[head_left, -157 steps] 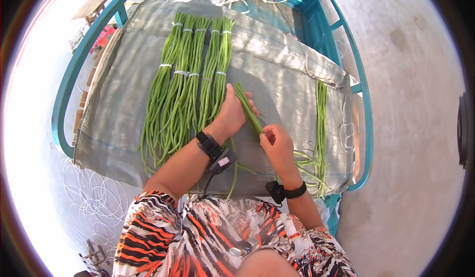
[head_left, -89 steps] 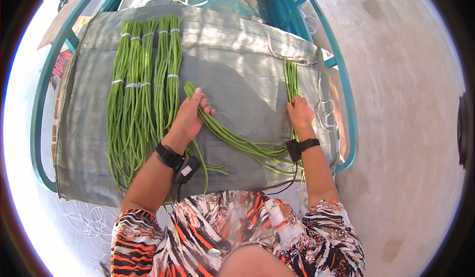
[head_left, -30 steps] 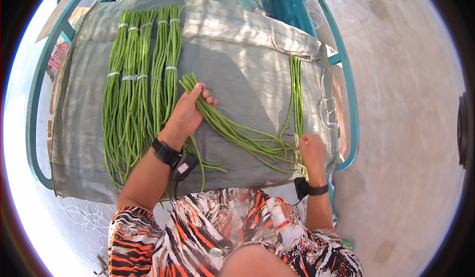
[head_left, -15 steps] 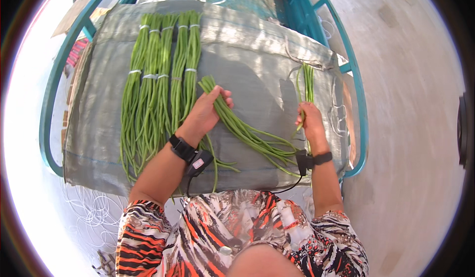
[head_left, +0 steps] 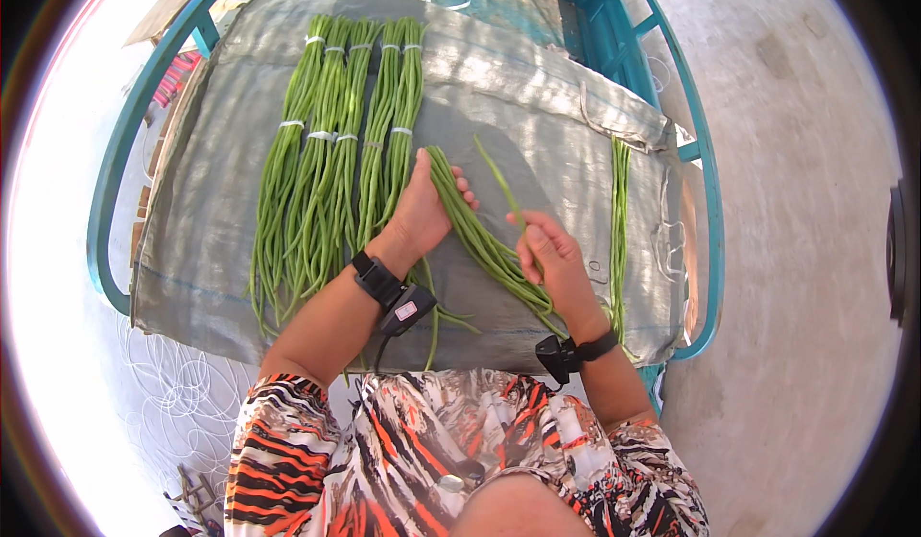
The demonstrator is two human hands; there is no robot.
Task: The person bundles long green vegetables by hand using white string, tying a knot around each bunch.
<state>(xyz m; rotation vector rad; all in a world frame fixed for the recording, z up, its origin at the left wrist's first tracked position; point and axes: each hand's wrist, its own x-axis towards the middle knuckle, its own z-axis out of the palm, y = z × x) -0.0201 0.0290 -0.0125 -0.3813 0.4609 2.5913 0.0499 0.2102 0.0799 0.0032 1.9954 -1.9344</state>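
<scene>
My left hand [head_left: 429, 203] is closed round the upper part of a loose bunch of long green beans [head_left: 484, 247], whose tails trail down to the right, partly behind my right wrist. Between the fingers and thumb of my right hand [head_left: 554, 266] is a single long bean [head_left: 500, 182], its tip pointing up and left, just right of the bunch. Several tied bundles of long beans [head_left: 336, 172], bound with white bands, lie side by side left of my left hand. A few loose long beans [head_left: 620, 235] lie in a narrow strip to the right.
A grey woven sheet [head_left: 221, 220] covers the surface under the beans. Teal metal rails [head_left: 106, 187] run along both sides, and a teal cart bed [head_left: 614, 38] shows at the far end. White cord [head_left: 187, 393] lies tangled on the ground at the lower left.
My right hand has come left from the loose strip toward the bunch, bringing one long bean with it. My left hand still grips the bunch. The whole view has shifted slightly.
</scene>
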